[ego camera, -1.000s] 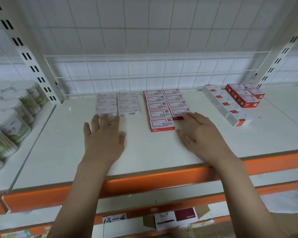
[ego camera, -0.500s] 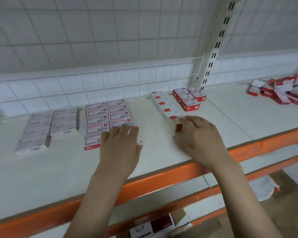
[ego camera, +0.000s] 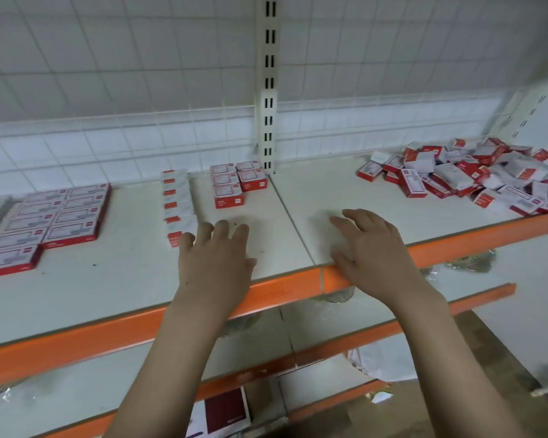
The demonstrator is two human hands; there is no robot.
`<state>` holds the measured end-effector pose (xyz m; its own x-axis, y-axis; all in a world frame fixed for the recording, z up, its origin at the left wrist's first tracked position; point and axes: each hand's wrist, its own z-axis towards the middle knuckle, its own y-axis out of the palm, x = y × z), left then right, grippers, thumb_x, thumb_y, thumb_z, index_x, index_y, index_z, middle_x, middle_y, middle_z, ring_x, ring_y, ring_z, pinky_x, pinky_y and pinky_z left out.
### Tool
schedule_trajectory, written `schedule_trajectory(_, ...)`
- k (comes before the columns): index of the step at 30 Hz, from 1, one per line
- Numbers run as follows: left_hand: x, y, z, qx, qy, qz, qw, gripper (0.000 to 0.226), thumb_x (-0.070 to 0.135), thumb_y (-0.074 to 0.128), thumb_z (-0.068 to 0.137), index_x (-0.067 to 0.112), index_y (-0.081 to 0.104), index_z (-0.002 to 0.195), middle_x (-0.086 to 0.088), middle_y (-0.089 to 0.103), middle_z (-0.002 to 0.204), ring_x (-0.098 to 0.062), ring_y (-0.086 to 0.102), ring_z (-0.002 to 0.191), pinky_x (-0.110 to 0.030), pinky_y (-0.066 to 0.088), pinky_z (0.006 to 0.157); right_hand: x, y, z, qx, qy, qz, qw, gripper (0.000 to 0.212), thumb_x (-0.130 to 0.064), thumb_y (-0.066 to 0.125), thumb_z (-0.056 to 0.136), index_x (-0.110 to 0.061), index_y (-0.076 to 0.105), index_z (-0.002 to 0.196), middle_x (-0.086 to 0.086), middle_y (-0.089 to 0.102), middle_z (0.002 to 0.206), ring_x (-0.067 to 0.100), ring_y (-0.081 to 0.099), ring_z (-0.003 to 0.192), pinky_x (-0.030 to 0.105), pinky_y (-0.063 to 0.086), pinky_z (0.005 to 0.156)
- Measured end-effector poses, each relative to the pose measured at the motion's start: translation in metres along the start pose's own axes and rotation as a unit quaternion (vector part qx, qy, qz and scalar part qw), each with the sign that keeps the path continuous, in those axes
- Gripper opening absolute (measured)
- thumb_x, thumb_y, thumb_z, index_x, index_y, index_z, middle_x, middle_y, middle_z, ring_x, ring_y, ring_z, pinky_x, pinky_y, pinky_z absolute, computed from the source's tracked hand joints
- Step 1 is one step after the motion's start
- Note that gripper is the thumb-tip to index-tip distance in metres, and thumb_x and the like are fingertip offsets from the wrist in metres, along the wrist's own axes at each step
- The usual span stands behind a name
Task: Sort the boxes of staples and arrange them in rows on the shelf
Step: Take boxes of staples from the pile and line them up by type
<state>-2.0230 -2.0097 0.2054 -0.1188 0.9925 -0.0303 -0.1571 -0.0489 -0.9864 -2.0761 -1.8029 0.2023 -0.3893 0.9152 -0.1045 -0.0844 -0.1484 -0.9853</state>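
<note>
Presently: both hands are held flat over the shelf [ego camera: 76, 279], nothing gripped.

Left hand [ego camera: 214, 263] is spread, fingers straight, its little finger just beside the near end of a single row of white-and-red boxes [ego camera: 177, 205]. Right hand [ego camera: 372, 252] is relaxed, fingers loosely bent, thumb near the orange front edge [ego camera: 282, 290]. A two-wide block of red-edged boxes [ego camera: 49, 221] is seen far left of the left hand. A small red stack [ego camera: 238, 181] is seen beyond it. An unsorted heap of boxes [ego camera: 475, 177] is seen beyond and right of the right hand.
</note>
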Motion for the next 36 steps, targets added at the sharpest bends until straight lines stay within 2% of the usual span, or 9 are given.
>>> schedule_trajectory(10,0.056,-0.001,0.030,-0.010,0.041,0.015,0.999,0.051,0.045,0.037,0.095,0.025,0.027,0.141,-0.001,0.034,0.144,-0.025,0.030,0.131,-0.039,0.025,0.104,0.058,-0.006,0.002,-0.008,0.019,-0.008,1.000,0.058,-0.034,0.045,0.094,-0.023,0.023,0.146,0.001,0.021,0.153,0.021,0.012,0.142,0.038,0.011,0.114)
schedule_trajectory(17,0.075,0.007,0.073,-0.017,0.109,-0.007,0.994,0.056,0.051,0.037,0.093,0.026,0.026,0.142,0.000,0.033,0.145,-0.024,0.029,0.133,-0.040,0.024,0.105,0.084,-0.010,0.022,-0.020,0.044,-0.044,0.998,0.060,-0.034,0.043,0.095,-0.025,0.016,0.147,0.000,0.017,0.154,0.020,0.009,0.142,0.037,0.008,0.115)
schedule_trajectory(26,0.109,0.003,0.141,-0.005,0.181,0.015,0.983,0.057,0.051,0.040,0.093,0.024,0.028,0.141,-0.001,0.035,0.142,-0.025,0.031,0.131,-0.041,0.024,0.104,0.119,-0.020,0.056,-0.023,0.059,-0.093,0.994,0.062,-0.034,0.045,0.094,-0.025,0.016,0.147,0.001,0.015,0.154,0.019,0.009,0.142,0.038,0.006,0.115)
schedule_trajectory(32,0.144,0.000,0.176,0.010,0.193,0.044,0.980,0.053,0.051,0.039,0.093,0.024,0.031,0.138,-0.001,0.037,0.139,-0.024,0.034,0.128,-0.039,0.024,0.101,0.161,-0.022,0.075,-0.015,0.050,-0.119,0.991,0.063,-0.033,0.045,0.093,-0.025,0.015,0.148,0.001,0.018,0.153,0.020,0.009,0.142,0.038,0.003,0.115)
schedule_trajectory(36,0.174,0.002,0.193,0.004,0.178,0.045,0.983,0.054,0.050,0.038,0.093,0.025,0.028,0.140,-0.001,0.037,0.140,-0.024,0.033,0.129,-0.039,0.023,0.103,0.196,-0.025,0.085,-0.010,0.027,-0.122,0.992,0.060,-0.031,0.044,0.093,-0.022,0.019,0.147,0.001,0.021,0.152,0.022,0.013,0.141,0.040,0.008,0.114)
